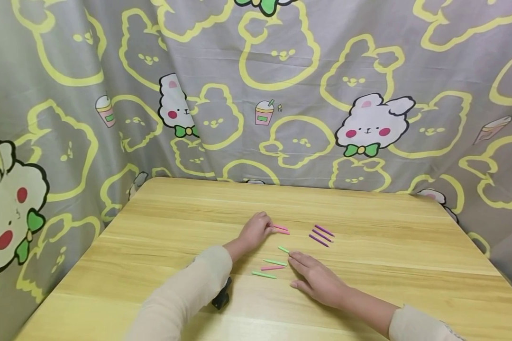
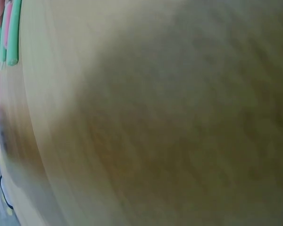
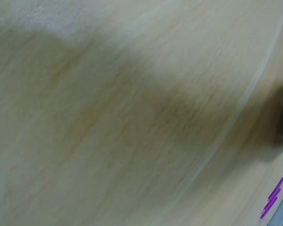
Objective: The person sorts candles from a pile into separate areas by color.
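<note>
In the head view my left hand (image 1: 253,233) is at the ends of two pink crayons (image 1: 283,232), its fingers curled and pinching at one. Nearer me, my right hand (image 1: 317,279) lies low over the table, fingers extended, thumb apart, fingertips at the right end of a green crayon (image 1: 283,249). Left of that hand, two more green crayons (image 1: 264,274) lie with a pink crayon (image 1: 273,268) between them. Three purple crayons (image 1: 322,233) rest side by side beyond my right hand. The left wrist view catches green crayons (image 2: 14,33) at its left edge.
A small black object (image 1: 222,296) sits on the table by my left forearm, partly hidden by the sleeve. The wooden table (image 1: 388,227) ends at a grey patterned curtain (image 1: 290,104) behind it, and curtain also hangs at both sides.
</note>
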Tool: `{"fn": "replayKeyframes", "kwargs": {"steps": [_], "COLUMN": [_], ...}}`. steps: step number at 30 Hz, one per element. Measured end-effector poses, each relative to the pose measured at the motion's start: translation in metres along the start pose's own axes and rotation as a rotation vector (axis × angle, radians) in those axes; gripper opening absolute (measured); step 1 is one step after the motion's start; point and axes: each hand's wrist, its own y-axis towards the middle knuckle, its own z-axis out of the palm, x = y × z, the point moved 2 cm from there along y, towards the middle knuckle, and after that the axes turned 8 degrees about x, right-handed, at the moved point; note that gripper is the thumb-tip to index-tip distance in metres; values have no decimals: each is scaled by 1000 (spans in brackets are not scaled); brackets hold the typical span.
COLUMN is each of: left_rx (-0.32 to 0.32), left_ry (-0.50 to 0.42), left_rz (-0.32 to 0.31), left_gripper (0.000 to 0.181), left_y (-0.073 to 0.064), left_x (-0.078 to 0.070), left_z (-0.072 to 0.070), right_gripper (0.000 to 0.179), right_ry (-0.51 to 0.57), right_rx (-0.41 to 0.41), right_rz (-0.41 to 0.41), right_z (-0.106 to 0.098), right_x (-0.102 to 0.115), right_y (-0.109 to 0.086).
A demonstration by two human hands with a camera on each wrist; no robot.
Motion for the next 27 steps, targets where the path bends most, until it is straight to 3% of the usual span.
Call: {"fn": "replayKeyframes", "kwargs": {"steps": [15, 27], "left_rx": [14, 23], "left_ry": [38, -1], "left_rz": [-1, 11], "left_gripper": [18, 19], "left_y": [2, -2], "left_x": [3, 4], "left_z": [1, -2], "right_gripper": [56, 56], "right_ry": [-8, -15], "right_rx": [-14, -22], "right_rz": [-10, -14], "right_z": [-1, -1], "right_x": [1, 3], "right_y": [0, -1]}}
